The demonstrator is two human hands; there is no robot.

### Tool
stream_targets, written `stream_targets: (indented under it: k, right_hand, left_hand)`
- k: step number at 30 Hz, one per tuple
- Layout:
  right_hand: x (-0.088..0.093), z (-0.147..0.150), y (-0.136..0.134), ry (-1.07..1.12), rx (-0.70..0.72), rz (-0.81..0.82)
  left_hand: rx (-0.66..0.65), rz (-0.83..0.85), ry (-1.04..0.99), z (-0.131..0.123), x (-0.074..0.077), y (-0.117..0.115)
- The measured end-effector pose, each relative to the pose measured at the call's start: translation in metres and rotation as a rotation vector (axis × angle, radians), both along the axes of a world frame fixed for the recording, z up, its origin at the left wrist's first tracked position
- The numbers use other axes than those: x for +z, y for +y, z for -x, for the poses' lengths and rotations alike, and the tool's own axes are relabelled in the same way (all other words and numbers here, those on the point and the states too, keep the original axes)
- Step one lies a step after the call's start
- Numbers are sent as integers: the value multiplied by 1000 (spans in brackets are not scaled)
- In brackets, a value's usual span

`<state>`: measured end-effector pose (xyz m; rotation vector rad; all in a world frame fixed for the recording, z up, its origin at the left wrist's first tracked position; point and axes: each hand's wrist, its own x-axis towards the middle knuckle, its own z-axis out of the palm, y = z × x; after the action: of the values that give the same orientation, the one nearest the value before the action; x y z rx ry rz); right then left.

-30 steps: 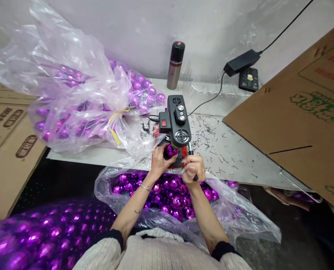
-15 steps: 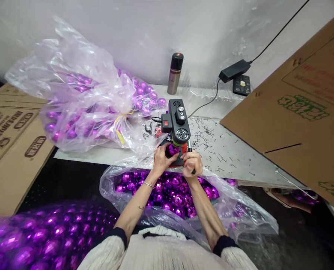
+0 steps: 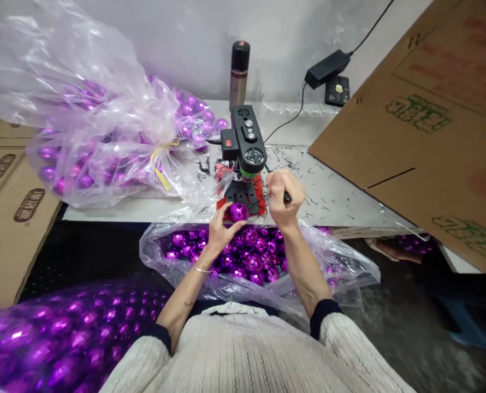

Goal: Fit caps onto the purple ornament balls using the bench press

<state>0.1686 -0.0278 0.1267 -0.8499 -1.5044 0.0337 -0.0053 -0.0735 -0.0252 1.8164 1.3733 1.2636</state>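
Note:
A shiny purple bauble is pinched between the thumb and fingers of my left hand, just in front of the drill press's black base. My right hand is closed in a fist round the black-ended lever of the small bench drill press. A red pad lies under the press. Below my hands, an open clear plastic bag holds many faceted purple baubles.
Tied clear bags of purple baubles lie at left on the white table. Black shavings are scattered over the tabletop. Behind stand a spray can and a power adapter. Cardboard boxes flank both sides.
My left hand has drawn the bauble out from under the drill head toward me. The lever in my right hand has swung up and outward. The camera view has shifted.

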Motion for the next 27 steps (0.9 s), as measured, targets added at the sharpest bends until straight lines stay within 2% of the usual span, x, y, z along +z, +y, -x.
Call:
stream_targets:
  k: [4,7,15,20,22,24,26,27]
  right_hand:
    - [-3,-4,0,-56,13,-2]
    - [-6,-6,-2,-70,27,4]
    - [-13,-9,-8,-107,14,51]
    - [-15,-9,-9,-102,41,0]
    - [-16,-9,-10,-95,59,-21]
    - [-16,-9,-11,-101,60,-32]
    - [-15,-10,-11,-125,47,-40]
    - [-15,-10,-11,-137,41,-47]
  left_hand:
    - [-323,-54,126,3,-5,-49]
    - [-462,-56,224,-12,-14,-63]
    - [-616,149,371,-53,-36,-54]
    - [-608,237,411,-60,-46,-60]
    - [-601,271,437,-56,-41,-69]
    - [-638,280,458,-47,-29,-72]
    - [-686,236,422,-31,-10,-60]
    - [-680,199,384,-20,1,-47]
